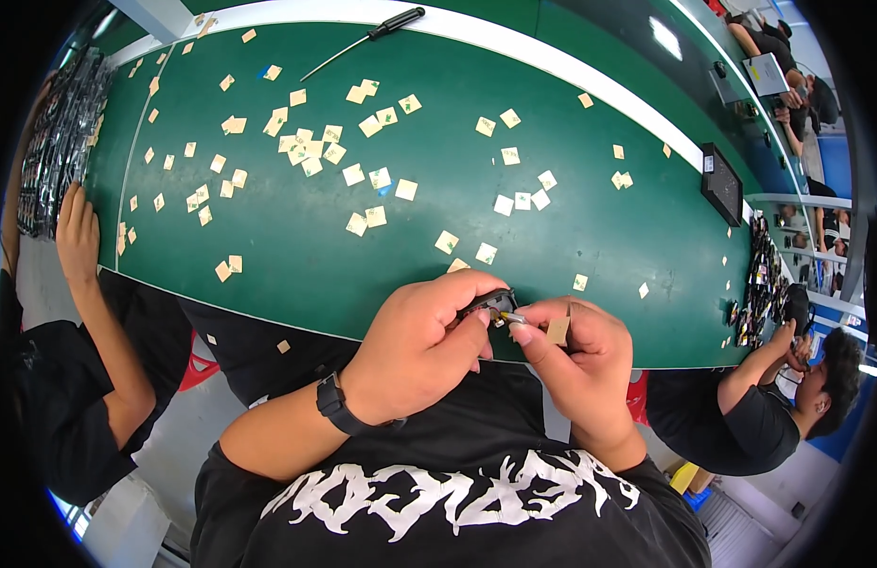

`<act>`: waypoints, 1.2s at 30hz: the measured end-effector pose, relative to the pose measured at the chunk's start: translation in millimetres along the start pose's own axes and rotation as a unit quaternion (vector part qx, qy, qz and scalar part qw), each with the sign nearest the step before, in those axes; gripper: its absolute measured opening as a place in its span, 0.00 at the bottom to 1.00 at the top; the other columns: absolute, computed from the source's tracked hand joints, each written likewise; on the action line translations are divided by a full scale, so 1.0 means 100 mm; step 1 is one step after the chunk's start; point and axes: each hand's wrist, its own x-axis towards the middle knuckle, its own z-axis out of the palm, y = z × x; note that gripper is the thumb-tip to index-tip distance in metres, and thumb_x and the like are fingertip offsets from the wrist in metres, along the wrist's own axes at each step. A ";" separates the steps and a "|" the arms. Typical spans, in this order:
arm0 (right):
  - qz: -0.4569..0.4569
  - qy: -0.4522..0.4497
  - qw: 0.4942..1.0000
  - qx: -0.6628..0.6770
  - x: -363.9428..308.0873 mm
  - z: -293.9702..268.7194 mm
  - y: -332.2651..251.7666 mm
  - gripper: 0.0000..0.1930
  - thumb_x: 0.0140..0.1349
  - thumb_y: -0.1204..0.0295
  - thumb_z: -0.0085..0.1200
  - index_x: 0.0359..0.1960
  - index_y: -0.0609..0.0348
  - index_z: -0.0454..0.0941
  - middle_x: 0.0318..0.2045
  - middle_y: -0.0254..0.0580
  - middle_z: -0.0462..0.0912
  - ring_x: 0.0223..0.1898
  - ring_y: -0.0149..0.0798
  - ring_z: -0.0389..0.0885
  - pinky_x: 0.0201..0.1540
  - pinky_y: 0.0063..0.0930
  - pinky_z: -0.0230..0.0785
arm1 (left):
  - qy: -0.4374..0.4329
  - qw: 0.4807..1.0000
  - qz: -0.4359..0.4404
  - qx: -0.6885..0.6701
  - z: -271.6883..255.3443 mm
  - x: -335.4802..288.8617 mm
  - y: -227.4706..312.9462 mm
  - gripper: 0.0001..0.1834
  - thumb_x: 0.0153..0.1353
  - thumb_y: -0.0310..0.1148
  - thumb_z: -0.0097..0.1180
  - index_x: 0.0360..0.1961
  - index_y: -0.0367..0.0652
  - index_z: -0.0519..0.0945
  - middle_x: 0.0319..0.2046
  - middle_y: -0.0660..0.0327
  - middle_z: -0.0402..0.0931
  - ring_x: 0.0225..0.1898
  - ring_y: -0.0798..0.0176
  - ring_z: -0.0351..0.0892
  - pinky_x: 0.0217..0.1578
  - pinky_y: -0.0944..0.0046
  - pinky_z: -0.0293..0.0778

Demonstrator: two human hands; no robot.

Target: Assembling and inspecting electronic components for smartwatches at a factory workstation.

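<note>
"While the left hand (pixel 421 327) grips the black part (pixel 498 301), where is it?"

"Above the worktop (pixel 618 237), toward five o'clock, near the body, probably for steadiness and a close view."

"And the right hand (pixel 587 348)?"

"Pinching a slim piece (pixel 512 318) I can't identify, at the part's four o'clock. A tan square (pixel 558 330) sits against its fingers, perhaps for handiness."

"The screwdriver (pixel 398 24)?"

"Eleven o'clock, well apart, presumably out of the way."

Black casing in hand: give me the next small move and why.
Probably steady the black casing with the left hand and nudge the thin piece in the right hand inward: the left grips the casing, and the piece's tip sits by its inner side.
</note>
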 end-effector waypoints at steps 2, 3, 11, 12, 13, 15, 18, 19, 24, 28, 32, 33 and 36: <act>-0.071 0.013 0.990 -0.118 0.00 0.01 0.00 0.07 0.60 0.81 0.66 0.39 0.65 0.85 0.30 0.39 0.84 0.25 0.24 0.76 0.28 0.20 0.68 | 0.002 1.000 -0.004 0.003 0.01 0.00 -0.01 0.12 0.71 0.20 0.45 0.52 0.32 0.77 0.39 0.61 0.80 0.33 0.72 0.81 0.31 0.71 0.78; -0.071 0.012 0.990 -0.117 0.00 0.03 0.00 0.07 0.60 0.81 0.66 0.39 0.65 0.85 0.30 0.39 0.84 0.25 0.24 0.76 0.28 0.20 0.68 | 0.009 1.000 0.005 0.004 0.01 0.00 -0.03 0.12 0.71 0.20 0.45 0.52 0.32 0.77 0.37 0.61 0.80 0.32 0.73 0.80 0.31 0.71 0.78; -0.203 0.017 0.960 -0.191 0.05 0.06 0.06 0.15 0.51 0.87 0.68 0.41 0.64 0.85 0.35 0.44 0.85 0.33 0.38 0.86 0.34 0.27 0.80 | 0.015 0.998 0.042 0.049 0.03 -0.01 -0.06 0.12 0.71 0.20 0.45 0.52 0.32 0.77 0.30 0.63 0.78 0.28 0.75 0.76 0.31 0.72 0.73; -0.203 0.017 0.960 -0.191 0.05 0.06 0.06 0.15 0.51 0.87 0.68 0.41 0.64 0.85 0.35 0.44 0.85 0.33 0.38 0.86 0.34 0.27 0.80 | 0.019 0.998 0.046 0.037 0.03 -0.01 -0.07 0.12 0.71 0.20 0.45 0.52 0.32 0.77 0.30 0.62 0.78 0.28 0.74 0.76 0.31 0.71 0.74; -0.197 0.015 0.963 -0.185 0.05 0.06 0.06 0.15 0.51 0.88 0.67 0.41 0.63 0.86 0.35 0.44 0.85 0.33 0.38 0.86 0.34 0.27 0.80 | 0.023 0.998 0.050 0.025 0.04 -0.01 -0.07 0.12 0.71 0.20 0.45 0.52 0.32 0.77 0.30 0.62 0.79 0.28 0.74 0.76 0.32 0.71 0.74; -0.190 0.013 0.965 -0.179 0.05 0.07 0.07 0.15 0.50 0.88 0.67 0.41 0.63 0.86 0.35 0.44 0.85 0.33 0.38 0.86 0.34 0.27 0.80 | 0.029 0.997 0.060 0.047 0.04 -0.01 -0.07 0.13 0.71 0.20 0.45 0.53 0.32 0.77 0.32 0.61 0.80 0.29 0.73 0.78 0.33 0.70 0.75; -0.209 0.027 0.963 -0.168 0.03 0.13 0.09 0.17 0.50 0.89 0.66 0.42 0.63 0.85 0.35 0.44 0.84 0.33 0.38 0.85 0.34 0.27 0.79 | 0.043 0.988 0.102 0.109 0.04 -0.01 -0.12 0.13 0.71 0.20 0.45 0.54 0.32 0.77 0.34 0.58 0.82 0.31 0.70 0.81 0.36 0.68 0.77; -0.226 0.032 0.955 -0.192 0.01 0.16 0.08 0.17 0.51 0.89 0.65 0.43 0.63 0.85 0.35 0.45 0.84 0.33 0.38 0.86 0.34 0.27 0.80 | 0.050 0.979 0.133 0.148 0.03 0.00 -0.14 0.14 0.71 0.20 0.45 0.54 0.32 0.77 0.36 0.57 0.83 0.32 0.68 0.83 0.37 0.67 0.78; -0.230 0.030 0.951 -0.205 0.04 0.14 0.10 0.17 0.52 0.90 0.64 0.44 0.64 0.84 0.35 0.43 0.84 0.32 0.36 0.85 0.35 0.26 0.80 | 0.036 0.980 0.109 0.166 0.02 -0.02 -0.15 0.16 0.70 0.19 0.46 0.57 0.32 0.75 0.40 0.54 0.83 0.35 0.64 0.86 0.40 0.65 0.80; -0.120 0.016 0.986 -0.113 0.04 0.12 0.06 0.14 0.56 0.88 0.63 0.44 0.65 0.86 0.35 0.42 0.83 0.33 0.33 0.85 0.35 0.25 0.79 | 0.007 0.985 0.102 0.137 -0.01 -0.04 -0.17 0.20 0.69 0.18 0.47 0.62 0.33 0.72 0.41 0.53 0.82 0.35 0.61 0.86 0.41 0.64 0.81; -0.037 -0.013 0.997 -0.061 0.06 0.09 0.07 0.08 0.62 0.83 0.62 0.42 0.66 0.86 0.35 0.43 0.82 0.33 0.31 0.85 0.37 0.22 0.78 | -0.008 0.980 0.128 0.150 -0.05 -0.02 -0.17 0.22 0.68 0.18 0.47 0.63 0.33 0.71 0.40 0.54 0.82 0.35 0.60 0.86 0.41 0.64 0.81; -0.020 -0.011 0.999 -0.024 0.07 0.10 0.08 0.07 0.63 0.82 0.62 0.41 0.67 0.87 0.35 0.43 0.82 0.33 0.30 0.85 0.36 0.21 0.78 | -0.008 0.978 0.133 0.159 -0.05 -0.02 -0.18 0.22 0.68 0.18 0.48 0.64 0.33 0.70 0.40 0.54 0.82 0.36 0.60 0.86 0.42 0.64 0.80; 0.040 0.003 0.998 0.047 0.08 0.15 0.02 0.05 0.63 0.79 0.65 0.39 0.67 0.87 0.33 0.37 0.82 0.32 0.26 0.77 0.34 0.20 0.68 | -0.009 0.968 0.153 0.197 -0.09 -0.01 -0.16 0.23 0.67 0.18 0.49 0.64 0.33 0.70 0.39 0.54 0.82 0.37 0.59 0.86 0.42 0.63 0.80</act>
